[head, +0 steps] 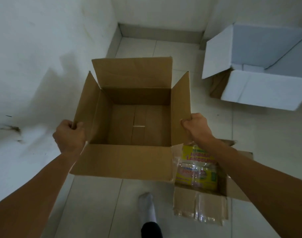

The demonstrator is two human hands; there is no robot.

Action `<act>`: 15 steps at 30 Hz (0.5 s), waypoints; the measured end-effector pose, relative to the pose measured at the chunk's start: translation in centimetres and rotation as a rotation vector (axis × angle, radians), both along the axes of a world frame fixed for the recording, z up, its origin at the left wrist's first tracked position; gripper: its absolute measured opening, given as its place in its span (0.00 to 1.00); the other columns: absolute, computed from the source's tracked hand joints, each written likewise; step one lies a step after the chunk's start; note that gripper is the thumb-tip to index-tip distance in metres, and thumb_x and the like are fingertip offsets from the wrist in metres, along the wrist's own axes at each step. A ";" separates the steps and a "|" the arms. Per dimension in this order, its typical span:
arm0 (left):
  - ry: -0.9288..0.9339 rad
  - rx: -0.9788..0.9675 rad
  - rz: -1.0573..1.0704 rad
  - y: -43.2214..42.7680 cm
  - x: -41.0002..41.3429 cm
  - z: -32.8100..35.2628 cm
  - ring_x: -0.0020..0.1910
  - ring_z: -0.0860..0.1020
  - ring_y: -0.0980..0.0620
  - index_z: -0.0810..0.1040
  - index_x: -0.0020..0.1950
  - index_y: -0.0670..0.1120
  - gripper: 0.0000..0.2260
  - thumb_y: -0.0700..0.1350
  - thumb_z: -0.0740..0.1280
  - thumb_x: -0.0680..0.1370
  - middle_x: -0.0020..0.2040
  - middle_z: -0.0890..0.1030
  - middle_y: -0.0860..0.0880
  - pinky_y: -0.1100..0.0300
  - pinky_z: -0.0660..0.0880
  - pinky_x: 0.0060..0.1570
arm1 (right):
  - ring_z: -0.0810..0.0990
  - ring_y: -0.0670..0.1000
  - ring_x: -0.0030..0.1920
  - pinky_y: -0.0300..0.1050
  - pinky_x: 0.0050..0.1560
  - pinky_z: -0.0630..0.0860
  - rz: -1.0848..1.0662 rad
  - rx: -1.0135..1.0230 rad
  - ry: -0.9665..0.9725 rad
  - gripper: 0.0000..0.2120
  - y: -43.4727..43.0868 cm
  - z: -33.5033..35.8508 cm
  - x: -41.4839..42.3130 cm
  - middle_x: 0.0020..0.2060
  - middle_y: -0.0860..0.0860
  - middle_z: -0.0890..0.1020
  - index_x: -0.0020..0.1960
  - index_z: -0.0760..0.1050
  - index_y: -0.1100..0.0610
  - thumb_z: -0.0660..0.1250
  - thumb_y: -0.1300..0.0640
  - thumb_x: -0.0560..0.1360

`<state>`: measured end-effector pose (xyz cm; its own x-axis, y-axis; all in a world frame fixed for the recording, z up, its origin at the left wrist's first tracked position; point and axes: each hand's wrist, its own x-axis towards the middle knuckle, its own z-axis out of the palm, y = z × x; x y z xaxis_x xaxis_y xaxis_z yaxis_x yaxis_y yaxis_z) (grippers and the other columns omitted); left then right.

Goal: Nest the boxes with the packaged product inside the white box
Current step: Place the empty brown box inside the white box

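I hold an empty brown cardboard box (138, 121) in front of me, its four flaps open. My left hand (69, 134) grips the left flap and my right hand (196, 127) grips the right flap. Below my right forearm a smaller brown box (200, 201) sits on the floor, open, with a yellow packaged product (196, 174) inside. The open white box (260, 86) stands on the floor at the upper right, apart from both brown boxes.
White walls close in on the left and at the back, forming a narrow corner. The floor is pale tile (249, 134). My foot in a white sock (147, 208) stands just below the held box.
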<state>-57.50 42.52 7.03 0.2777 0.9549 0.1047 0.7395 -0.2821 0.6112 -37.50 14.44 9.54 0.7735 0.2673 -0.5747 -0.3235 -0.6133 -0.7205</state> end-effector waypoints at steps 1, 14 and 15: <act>-0.007 0.017 -0.016 -1.7 0.2 1.3 0.25 0.69 0.52 0.70 0.34 0.40 0.08 0.41 0.65 0.72 0.27 0.69 0.48 0.63 0.64 0.26 | 0.81 0.57 0.37 0.45 0.27 0.79 0.006 0.000 -0.023 0.04 -2.1 1.1 0.4 0.46 0.59 0.81 0.47 0.74 0.59 0.64 0.57 0.76; -0.019 0.030 -0.233 -25.1 8.9 10.7 0.27 0.70 0.45 0.70 0.34 0.36 0.11 0.40 0.67 0.72 0.28 0.72 0.39 0.58 0.64 0.27 | 0.81 0.61 0.45 0.53 0.39 0.80 -0.027 -0.071 -0.141 0.11 -27.6 10.3 6.8 0.49 0.59 0.78 0.58 0.72 0.61 0.62 0.56 0.78; -0.037 0.021 -0.251 -26.3 10.1 11.1 0.26 0.69 0.46 0.70 0.34 0.36 0.11 0.40 0.67 0.71 0.28 0.72 0.39 0.58 0.64 0.26 | 0.81 0.63 0.46 0.53 0.37 0.81 -0.046 -0.081 -0.140 0.13 -29.1 10.9 7.6 0.50 0.60 0.78 0.59 0.71 0.62 0.62 0.57 0.78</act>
<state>-47.42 16.23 18.16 0.5013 0.8541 0.1384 0.6221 -0.4670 0.6284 -29.89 -14.67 20.41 0.8577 0.1869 -0.4789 -0.2524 -0.6585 -0.7090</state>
